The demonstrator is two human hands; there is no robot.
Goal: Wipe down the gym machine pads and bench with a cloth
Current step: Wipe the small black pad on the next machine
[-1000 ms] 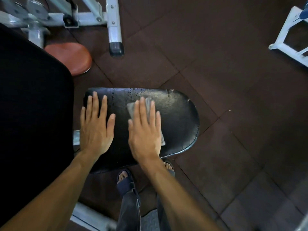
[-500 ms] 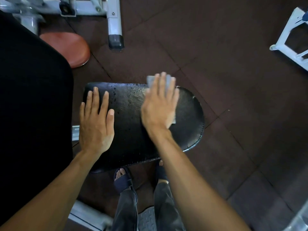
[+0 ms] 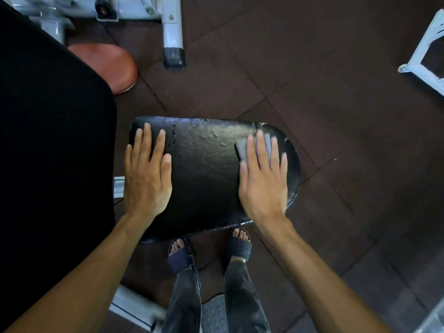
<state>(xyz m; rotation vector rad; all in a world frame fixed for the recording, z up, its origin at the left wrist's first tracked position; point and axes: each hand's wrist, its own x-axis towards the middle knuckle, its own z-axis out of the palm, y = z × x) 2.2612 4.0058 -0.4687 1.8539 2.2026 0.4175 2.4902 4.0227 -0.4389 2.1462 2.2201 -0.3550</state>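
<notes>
Cloth (image 3: 242, 146) sits under your right hand (image 3: 263, 181), pressed flat, fingers spread, on seat pad (image 3: 204, 169); your left hand (image 3: 146, 179) lies open alongside.

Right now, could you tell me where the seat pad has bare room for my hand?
The seat pad is bare in the middle, between the left hand and the right hand pressing the cloth. Both ends are taken.

Black seat pad (image 3: 206, 169) between the hands: glossy leather-like cover, wrinkled, wet beads near left fingertips. Grey cloth (image 3: 241, 146) under right hand (image 3: 264, 186): soft, matt. Beyond left hand: matt black upholstery (image 3: 48, 140), smooth reddish-brown pad (image 3: 108, 66), white-painted metal frame (image 3: 171, 22)
</notes>
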